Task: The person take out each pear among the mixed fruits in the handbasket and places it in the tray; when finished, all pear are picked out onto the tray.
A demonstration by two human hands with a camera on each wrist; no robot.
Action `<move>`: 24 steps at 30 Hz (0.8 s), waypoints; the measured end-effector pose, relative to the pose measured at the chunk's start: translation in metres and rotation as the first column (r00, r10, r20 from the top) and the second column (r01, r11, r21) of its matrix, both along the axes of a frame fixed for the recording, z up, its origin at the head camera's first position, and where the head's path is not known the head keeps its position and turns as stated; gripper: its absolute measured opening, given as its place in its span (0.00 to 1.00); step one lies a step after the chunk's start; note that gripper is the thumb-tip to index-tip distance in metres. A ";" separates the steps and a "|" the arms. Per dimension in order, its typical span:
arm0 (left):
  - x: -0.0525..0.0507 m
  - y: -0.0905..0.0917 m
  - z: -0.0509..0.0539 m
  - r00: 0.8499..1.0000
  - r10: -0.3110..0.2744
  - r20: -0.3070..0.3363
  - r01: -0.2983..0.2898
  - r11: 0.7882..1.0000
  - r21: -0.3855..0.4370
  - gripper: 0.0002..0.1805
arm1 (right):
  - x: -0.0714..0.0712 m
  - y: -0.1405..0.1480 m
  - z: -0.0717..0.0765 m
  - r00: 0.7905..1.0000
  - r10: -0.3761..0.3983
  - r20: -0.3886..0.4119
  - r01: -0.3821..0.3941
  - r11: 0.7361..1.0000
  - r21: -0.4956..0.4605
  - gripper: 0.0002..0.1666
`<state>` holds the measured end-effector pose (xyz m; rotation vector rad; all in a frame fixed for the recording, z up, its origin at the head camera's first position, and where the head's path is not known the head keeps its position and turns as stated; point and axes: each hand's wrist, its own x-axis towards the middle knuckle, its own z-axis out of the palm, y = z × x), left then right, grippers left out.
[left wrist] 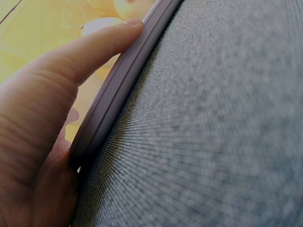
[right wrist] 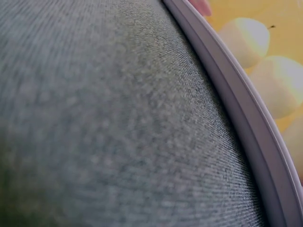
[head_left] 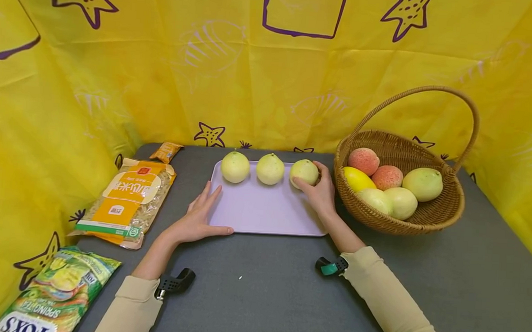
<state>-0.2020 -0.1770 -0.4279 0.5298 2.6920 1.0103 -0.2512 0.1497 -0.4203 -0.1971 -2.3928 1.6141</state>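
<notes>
Beige sleeves (head_left: 130, 302), left hand (head_left: 194, 221) with fingers spread wide touching the lilac tray (head_left: 265, 211), right hand (head_left: 322, 193) gripping a pale fruit (head_left: 305, 171) at its far right corner, two matching fruits (head_left: 270, 170) alongside, wicker basket (head_left: 391, 147) at right, yellow cloth (head_left: 153, 80) behind.

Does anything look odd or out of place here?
A tiny white speck on the gray tabletop, on the person's side of the lilac tray, stands out against the plain surface, perhaps as stray debris. Nothing looks visibly damaged.
</notes>
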 end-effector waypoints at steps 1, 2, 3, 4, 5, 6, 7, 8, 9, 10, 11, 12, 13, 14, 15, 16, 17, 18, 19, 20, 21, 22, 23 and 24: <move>0.000 0.000 0.000 1.000 0.002 0.001 -0.002 1.000 -0.003 0.64 | 0.000 0.000 0.000 1.000 0.002 -0.002 -0.002 1.000 0.001 0.47; 0.000 0.000 0.000 1.000 0.002 0.002 -0.002 1.000 -0.004 0.64 | 0.000 0.000 0.000 1.000 0.004 -0.005 -0.004 1.000 0.000 0.47; 0.000 0.000 0.000 1.000 0.003 0.003 -0.003 1.000 -0.004 0.64 | 0.001 0.001 0.000 1.000 0.008 -0.009 -0.008 1.000 0.000 0.48; 0.000 0.000 0.000 1.000 0.002 0.003 -0.002 1.000 -0.004 0.64 | 0.001 0.001 -0.001 1.000 0.013 -0.013 -0.013 1.000 0.002 0.48; 0.000 0.000 0.000 1.000 0.004 0.005 -0.004 1.000 -0.004 0.64 | 0.002 0.001 -0.001 1.000 0.017 -0.017 -0.017 1.000 0.001 0.48; 0.001 0.001 0.001 1.000 0.003 0.006 -0.003 1.000 -0.003 0.64 | 0.003 0.001 -0.001 1.000 0.022 -0.021 -0.022 1.000 0.004 0.48; 0.001 0.001 0.001 1.000 0.004 0.009 -0.004 1.000 -0.003 0.64 | 0.004 0.001 -0.001 0.999 0.026 -0.027 -0.026 1.000 0.001 0.48; 0.001 0.001 0.001 1.000 0.001 0.009 -0.001 1.000 0.000 0.64 | 0.005 0.002 -0.001 0.999 0.030 -0.033 -0.030 1.000 0.000 0.49; 0.001 0.001 0.001 1.000 0.002 0.012 -0.002 1.000 0.000 0.64 | 0.007 0.002 -0.001 0.999 0.035 -0.039 -0.035 0.999 -0.003 0.49; 0.001 0.001 0.002 1.000 0.002 0.014 -0.002 1.000 0.000 0.64 | 0.008 0.002 -0.001 0.998 0.039 -0.047 -0.040 0.999 -0.008 0.49; 0.001 0.001 0.002 1.000 0.005 0.018 -0.005 1.000 0.001 0.64 | 0.010 0.002 -0.001 0.998 0.044 -0.053 -0.045 0.999 -0.017 0.49; 0.001 0.001 0.002 1.000 0.004 0.018 -0.004 1.000 0.003 0.64 | 0.012 0.002 -0.001 0.997 0.049 -0.059 -0.051 0.998 -0.022 0.50; 0.001 0.001 0.002 1.000 0.004 0.019 -0.004 1.000 0.003 0.64 | 0.014 0.002 0.000 0.996 0.055 -0.063 -0.057 0.998 -0.028 0.50; 0.001 0.002 0.003 1.000 0.003 0.018 -0.003 1.000 0.003 0.64 | 0.016 0.002 0.000 0.996 0.065 -0.066 -0.067 0.997 -0.032 0.51; 0.001 0.001 0.003 1.000 0.005 0.020 -0.005 1.000 0.002 0.64 | 0.018 0.002 0.001 0.995 0.074 -0.065 -0.076 0.997 -0.033 0.52; 0.001 0.001 0.003 1.000 0.005 0.020 -0.005 1.000 0.001 0.64 | 0.020 0.002 0.002 0.995 0.084 -0.061 -0.086 0.996 -0.030 0.52; 0.001 0.001 0.003 1.000 0.006 0.020 -0.006 1.000 0.000 0.64 | 0.023 0.003 0.002 0.994 0.092 -0.055 -0.093 0.995 -0.025 0.52; 0.001 0.002 0.003 1.000 0.007 0.021 -0.007 1.000 -0.002 0.64 | 0.026 0.003 0.003 0.994 0.100 -0.048 -0.101 0.995 -0.017 0.53; 0.002 0.002 0.004 1.000 0.008 0.021 -0.007 1.000 -0.004 0.64 | 0.028 0.003 0.004 0.993 0.111 -0.041 -0.111 0.994 -0.010 0.53; 0.002 0.001 0.003 1.000 0.006 0.020 -0.006 1.000 -0.005 0.64 | 0.031 0.003 0.004 0.993 0.117 -0.034 -0.117 0.993 -0.006 0.53; 0.002 0.001 0.003 1.000 0.005 0.018 -0.005 1.000 -0.005 0.64 | 0.034 0.003 0.005 0.992 0.122 -0.025 -0.122 0.993 0.002 0.53; 0.002 0.001 0.003 1.000 0.006 0.018 -0.006 1.000 -0.007 0.64 | 0.038 0.003 0.006 0.992 0.129 -0.016 -0.129 0.992 0.005 0.53; 0.002 0.001 0.003 1.000 0.006 0.016 -0.006 1.000 -0.007 0.64 | 0.041 0.003 0.006 0.991 0.137 -0.009 -0.137 0.991 0.004 0.53; 0.002 0.000 0.003 1.000 0.006 0.013 -0.006 1.000 -0.007 0.63 | 0.044 0.003 0.007 0.989 0.148 -0.001 -0.148 0.989 0.001 0.53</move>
